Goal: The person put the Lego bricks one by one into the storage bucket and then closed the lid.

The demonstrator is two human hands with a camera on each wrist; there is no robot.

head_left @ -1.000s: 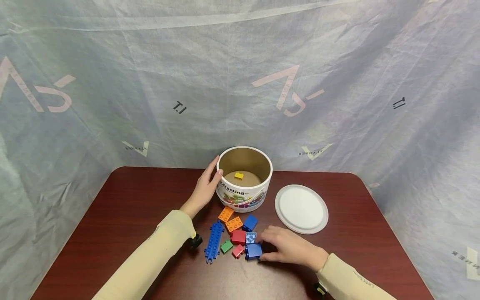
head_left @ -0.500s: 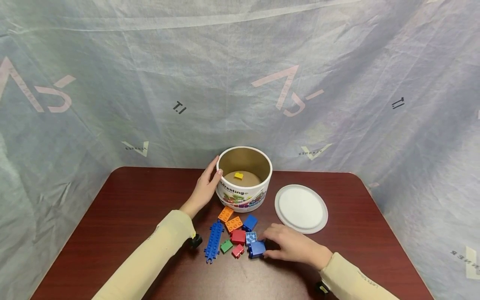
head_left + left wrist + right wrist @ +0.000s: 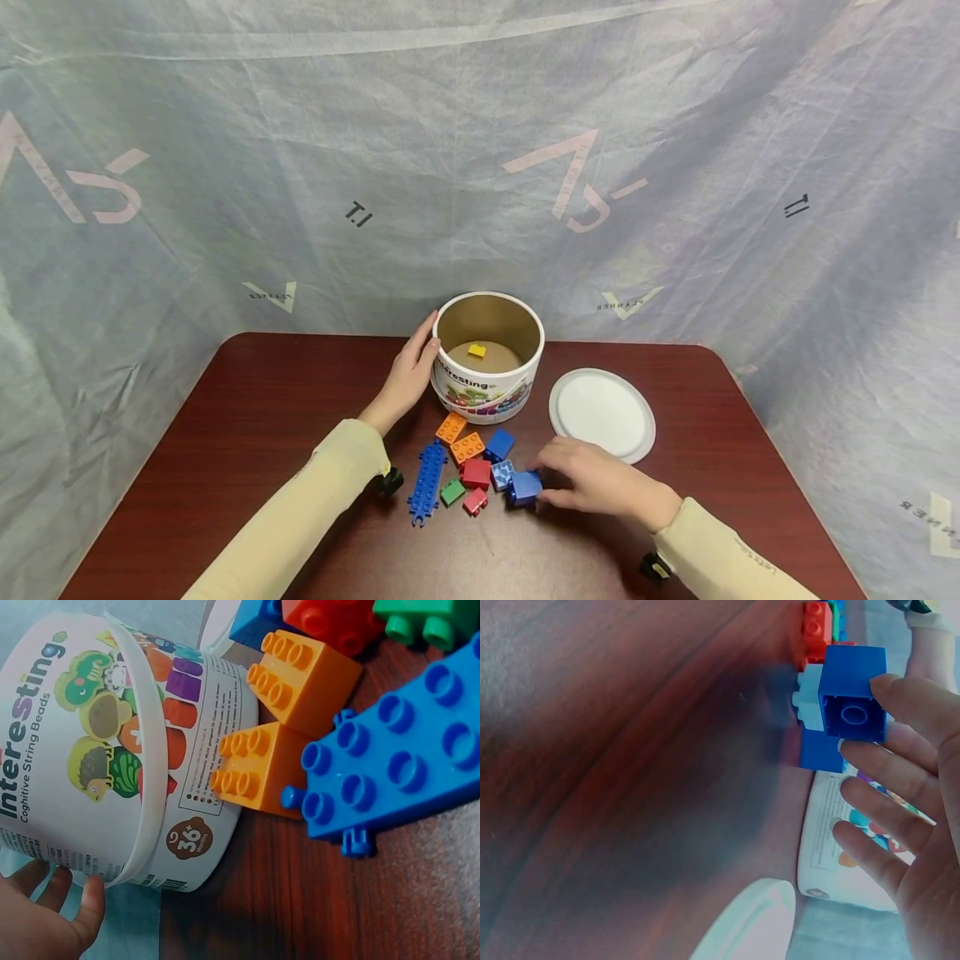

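Note:
In the head view, my left hand (image 3: 407, 377) rests against the left side of a white printed bucket (image 3: 468, 387), fingers spread and fairly straight along its wall. A yellow toy brick (image 3: 477, 352) lies inside on the bucket's floor. My right hand (image 3: 600, 483) pinches a blue building brick (image 3: 526, 487) between thumb and index finger. The right wrist view shows the held brick's (image 3: 853, 667) hollow underside turned to the camera, the other fingers extended. Close beside it sit a light blue patterned brick (image 3: 502, 474) and a red brick (image 3: 476, 473).
Between bucket and hands lie two orange bricks (image 3: 467, 448), another blue brick (image 3: 499, 445), a green brick (image 3: 453, 492), a small red brick (image 3: 476, 501) and a long blue studded base (image 3: 427, 487). A white round lid (image 3: 596, 408) lies right of the bucket. Grey cloth (image 3: 480, 167) hangs behind the table.
My right hand has moved right and slightly away from me with the blue brick, drawing it off the cluster. The light blue brick has turned a little. My left hand stays at the bucket.

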